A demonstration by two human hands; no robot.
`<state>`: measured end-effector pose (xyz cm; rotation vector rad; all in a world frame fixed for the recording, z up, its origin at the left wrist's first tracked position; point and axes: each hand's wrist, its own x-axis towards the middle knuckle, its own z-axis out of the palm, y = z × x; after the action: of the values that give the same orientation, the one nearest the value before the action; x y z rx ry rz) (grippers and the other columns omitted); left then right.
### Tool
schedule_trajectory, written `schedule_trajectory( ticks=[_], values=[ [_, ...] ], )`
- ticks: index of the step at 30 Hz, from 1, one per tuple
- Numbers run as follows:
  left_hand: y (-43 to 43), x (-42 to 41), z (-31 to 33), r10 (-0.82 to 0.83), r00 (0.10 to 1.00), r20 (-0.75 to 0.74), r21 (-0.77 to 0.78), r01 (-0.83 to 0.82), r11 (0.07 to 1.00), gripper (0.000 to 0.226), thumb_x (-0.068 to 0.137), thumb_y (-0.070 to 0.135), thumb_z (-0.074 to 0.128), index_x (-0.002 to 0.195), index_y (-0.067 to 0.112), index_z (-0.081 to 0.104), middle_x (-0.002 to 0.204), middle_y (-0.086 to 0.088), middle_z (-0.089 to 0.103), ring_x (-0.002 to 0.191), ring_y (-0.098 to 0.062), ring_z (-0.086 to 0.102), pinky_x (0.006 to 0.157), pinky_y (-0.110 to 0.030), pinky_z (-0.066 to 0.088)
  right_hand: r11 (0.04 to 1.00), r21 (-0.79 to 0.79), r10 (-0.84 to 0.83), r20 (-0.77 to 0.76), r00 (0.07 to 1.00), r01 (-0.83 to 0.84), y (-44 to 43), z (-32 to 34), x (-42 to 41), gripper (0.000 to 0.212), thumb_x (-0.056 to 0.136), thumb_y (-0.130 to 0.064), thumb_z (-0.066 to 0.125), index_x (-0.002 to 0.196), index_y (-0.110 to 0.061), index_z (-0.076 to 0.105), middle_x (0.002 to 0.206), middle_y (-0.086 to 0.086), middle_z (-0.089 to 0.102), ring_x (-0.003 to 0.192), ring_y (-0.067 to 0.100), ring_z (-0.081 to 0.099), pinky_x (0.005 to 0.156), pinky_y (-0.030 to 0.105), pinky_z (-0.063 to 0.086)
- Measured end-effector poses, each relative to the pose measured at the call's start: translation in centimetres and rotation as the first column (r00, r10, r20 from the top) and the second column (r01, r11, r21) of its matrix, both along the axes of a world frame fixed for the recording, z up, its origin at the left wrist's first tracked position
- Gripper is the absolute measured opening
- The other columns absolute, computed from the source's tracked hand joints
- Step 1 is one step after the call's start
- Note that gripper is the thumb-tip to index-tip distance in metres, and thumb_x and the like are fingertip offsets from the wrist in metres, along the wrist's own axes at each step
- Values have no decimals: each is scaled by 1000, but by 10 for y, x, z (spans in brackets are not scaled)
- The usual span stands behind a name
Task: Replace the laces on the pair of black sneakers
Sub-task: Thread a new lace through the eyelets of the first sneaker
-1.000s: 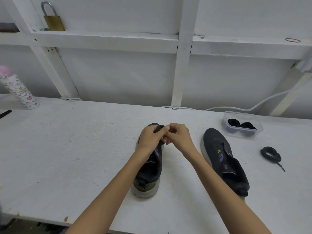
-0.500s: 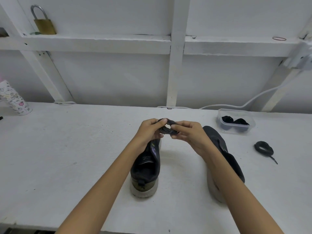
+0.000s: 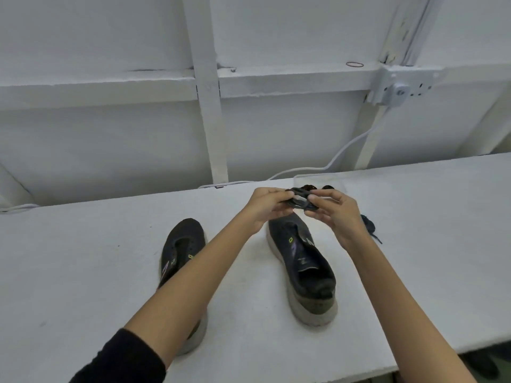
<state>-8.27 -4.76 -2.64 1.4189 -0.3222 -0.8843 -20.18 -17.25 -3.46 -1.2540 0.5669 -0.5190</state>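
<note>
Two black sneakers without laces stand on the white table (image 3: pixel 83 244), toes pointing away from me: the left sneaker (image 3: pixel 181 244) is partly hidden under my left forearm, the right sneaker (image 3: pixel 304 261) lies between my arms. Above the right sneaker's toe, my left hand (image 3: pixel 266 207) and my right hand (image 3: pixel 336 217) together pinch a bundled black lace (image 3: pixel 300 200) held in the air. Another coiled black lace (image 3: pixel 369 223) lies on the table just behind my right wrist.
A clear plastic container (image 3: pixel 318 181) holding dark lace bundles stands behind my hands near the wall. A white cable (image 3: pixel 345 150) runs along the wall up to a socket box (image 3: pixel 398 88). The table's front edge drops off at the lower right.
The view has swung right. My hands have lifted the bundled lace off the left sneaker and carried it rightward, so it is now above the right sneaker's toe.
</note>
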Motion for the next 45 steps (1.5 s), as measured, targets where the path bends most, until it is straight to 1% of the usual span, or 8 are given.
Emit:
schedule_trajectory(
  ticks=[7,11,19,23,28,33,37,45],
  values=[
    [-79,-8,-33,-125,948,292,268,45,962,13,89,13,67,97,3,69,92,-16,71,76,-22,70,81,-33,59,989,-35,-148,-99,984,145,-51,-31,-20,16,86,5,68,101,7,67,89,24,70,70,27,72,64,25,59],
    [-99,-9,-53,-402,697,593,568,-9,823,17,88,28,64,85,12,71,85,-7,70,86,-26,66,73,-31,50,981,-39,-193,-204,960,189,-70,-61,-16,14,84,6,70,99,8,68,83,23,69,67,27,70,59,24,58],
    [-109,-10,-76,-565,555,610,687,-15,727,24,93,33,58,99,12,67,108,-11,69,101,-31,63,87,-39,51,943,-280,-276,-345,897,182,-87,-105,-10,12,85,2,69,97,5,71,84,17,73,53,20,70,57,23,57],
    [-88,-8,-68,-360,726,586,519,4,855,35,94,27,58,127,15,62,125,-1,65,117,-20,59,99,-32,45,843,-526,-360,-399,843,111,-83,-108,-8,24,87,-15,73,105,1,72,89,14,73,55,12,68,58,16,48],
    [-33,-43,-62,268,863,428,90,-335,938,45,98,19,53,142,22,44,138,15,43,129,-3,38,112,-25,31,587,-809,-518,-358,777,19,-56,-93,-21,28,89,-33,69,115,-23,68,115,-5,59,89,12,58,69,28,38],
    [3,-80,-93,233,959,159,107,-251,962,63,103,38,40,155,25,8,161,15,8,147,-3,10,123,-34,12,970,-243,-62,-243,968,1,-1,-91,-28,14,91,-36,67,101,-28,75,106,-5,73,99,9,68,84,29,54],
    [16,-85,-100,177,971,159,122,-198,973,66,103,42,33,154,26,-5,160,19,-8,146,2,-4,123,-31,4,994,-107,12,-194,981,-33,30,-89,-27,18,99,-20,56,105,-27,71,102,-14,74,94,-7,66,77,7,46],
    [54,-71,-92,240,964,118,121,-254,960,72,98,54,39,155,28,3,162,17,2,147,1,7,124,-33,10,998,66,7,-173,985,4,74,-90,-11,30,96,-30,59,121,-17,69,120,-5,71,113,10,65,104,35,47]
  ],
)
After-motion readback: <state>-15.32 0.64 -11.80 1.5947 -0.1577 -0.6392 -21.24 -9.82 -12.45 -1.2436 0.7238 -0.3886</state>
